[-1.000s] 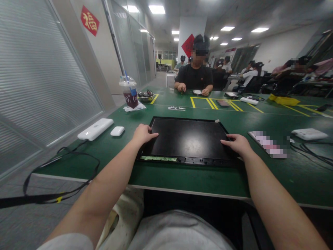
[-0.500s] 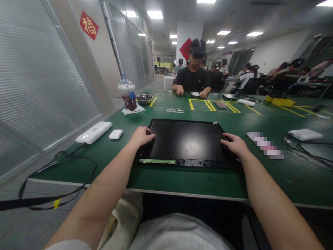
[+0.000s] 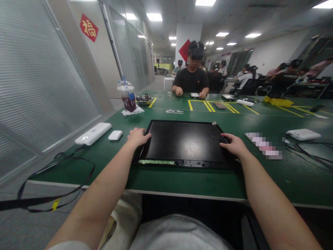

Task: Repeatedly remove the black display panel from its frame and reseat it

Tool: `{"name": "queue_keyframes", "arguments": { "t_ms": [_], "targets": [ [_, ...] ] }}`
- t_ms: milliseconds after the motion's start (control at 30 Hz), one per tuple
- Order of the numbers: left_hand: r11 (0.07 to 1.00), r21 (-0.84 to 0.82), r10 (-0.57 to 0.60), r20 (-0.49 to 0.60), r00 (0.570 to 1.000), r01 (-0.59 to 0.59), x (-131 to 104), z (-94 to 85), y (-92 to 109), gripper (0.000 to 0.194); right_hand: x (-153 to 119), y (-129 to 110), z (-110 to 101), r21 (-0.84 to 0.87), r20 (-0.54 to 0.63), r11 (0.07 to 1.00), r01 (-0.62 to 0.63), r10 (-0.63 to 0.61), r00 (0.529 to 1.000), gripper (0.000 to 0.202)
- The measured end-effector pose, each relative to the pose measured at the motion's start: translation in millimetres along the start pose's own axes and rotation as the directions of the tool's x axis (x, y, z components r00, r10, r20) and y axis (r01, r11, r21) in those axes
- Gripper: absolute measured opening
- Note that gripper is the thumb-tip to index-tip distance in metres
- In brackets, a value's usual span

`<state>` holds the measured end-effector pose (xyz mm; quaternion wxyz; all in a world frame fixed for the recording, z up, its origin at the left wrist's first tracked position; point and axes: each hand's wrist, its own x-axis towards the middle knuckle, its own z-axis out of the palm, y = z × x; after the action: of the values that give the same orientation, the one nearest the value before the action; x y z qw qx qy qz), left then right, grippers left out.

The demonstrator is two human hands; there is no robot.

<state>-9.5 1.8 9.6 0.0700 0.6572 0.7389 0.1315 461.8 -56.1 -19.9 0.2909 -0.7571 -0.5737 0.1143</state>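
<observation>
A black flat display panel (image 3: 184,140) in a dark frame lies on the green table, with a green circuit strip (image 3: 156,162) along its near left edge. At the panel's left edge is my left hand (image 3: 138,137), its thumb and fingers apart, the thumb at the frame. My right hand (image 3: 234,144) has thumb and fingers around the right edge of the panel. A small light piece (image 3: 214,123) sits at the far right corner.
On the left are a white power bank (image 3: 93,133), a white case (image 3: 115,135) and a cup (image 3: 128,99). A blurred pinkish object (image 3: 264,146) and cables (image 3: 309,152) lie at right. A person (image 3: 191,78) sits opposite.
My left hand has shifted slightly left, its fingers coming off the panel's left edge. My right hand has stayed nearly where it was.
</observation>
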Motion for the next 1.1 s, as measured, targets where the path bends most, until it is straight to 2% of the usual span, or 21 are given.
{"name": "queue_keyframes", "arguments": {
  "t_ms": [167,300,633,1100],
  "targets": [
    [1.000,0.022,0.017,0.011,1.000,-0.017,0.5,1.6,-3.4,0.045,-0.3,-2.3,0.2,-0.023,-0.013,1.000,-0.013,0.013,1.000,0.055],
    [0.999,0.029,0.012,0.004,1.000,-0.012,2.6,2.5,-4.8,0.039,-0.1,-3.0,1.6,-0.048,-0.037,0.999,-0.011,0.009,0.999,0.047],
    [0.997,0.069,0.042,0.040,0.998,-0.045,-2.8,-0.7,-0.2,0.048,0.1,-1.2,4.9,-0.106,-0.054,0.994,0.036,-0.041,0.998,0.035],
    [0.998,0.052,0.042,0.019,0.999,-0.043,-5.4,-4.4,0.5,0.042,-4.2,-2.8,7.1,-0.157,-0.069,0.986,0.049,-0.060,0.996,0.036]
  ]
}}
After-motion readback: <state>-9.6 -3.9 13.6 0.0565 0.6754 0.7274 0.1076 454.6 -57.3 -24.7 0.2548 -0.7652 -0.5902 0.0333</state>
